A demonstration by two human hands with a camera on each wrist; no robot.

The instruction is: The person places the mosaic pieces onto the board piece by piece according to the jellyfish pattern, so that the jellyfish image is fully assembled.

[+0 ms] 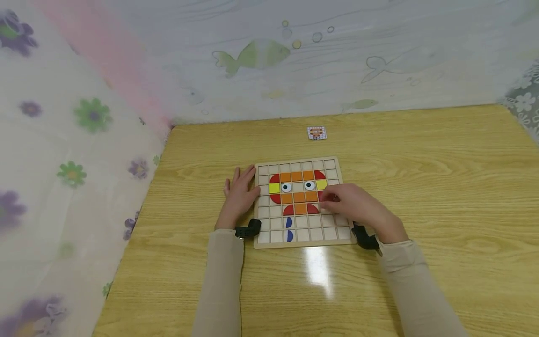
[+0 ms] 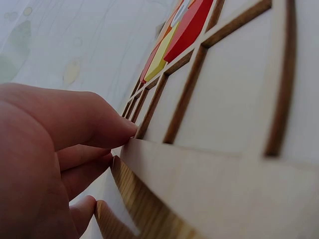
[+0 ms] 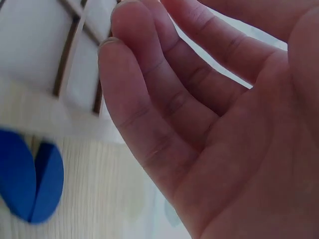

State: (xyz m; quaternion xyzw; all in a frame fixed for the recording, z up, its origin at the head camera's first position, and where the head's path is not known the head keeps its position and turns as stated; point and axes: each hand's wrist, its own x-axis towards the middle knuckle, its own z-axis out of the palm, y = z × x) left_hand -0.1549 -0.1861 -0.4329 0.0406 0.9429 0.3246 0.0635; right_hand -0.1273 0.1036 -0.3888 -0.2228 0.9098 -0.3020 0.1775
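Note:
A wooden grid board (image 1: 256,241) lies on the table, with coloured tiles set into its cells. They include orange squares (image 1: 296,176), yellow squares (image 1: 274,188), rounded red pieces (image 1: 288,209), two white eye tiles (image 1: 309,186) and two blue half-rounds (image 1: 289,223). My left hand (image 1: 241,195) rests flat at the board's left edge, its thumb touching the rim. On the right side, my right hand (image 1: 358,203) bends its fingers and thumb around a rounded red piece (image 1: 321,195), partly hidden by the fingertips. The right wrist view shows curled fingers (image 3: 129,89) but not that piece.
A small picture card (image 1: 316,133) lies behind the board on the wood-grain table (image 1: 442,187). In the right wrist view, two blue pieces (image 3: 15,174) lie beside the board. Patterned coverings (image 1: 337,70) stand along the back and left.

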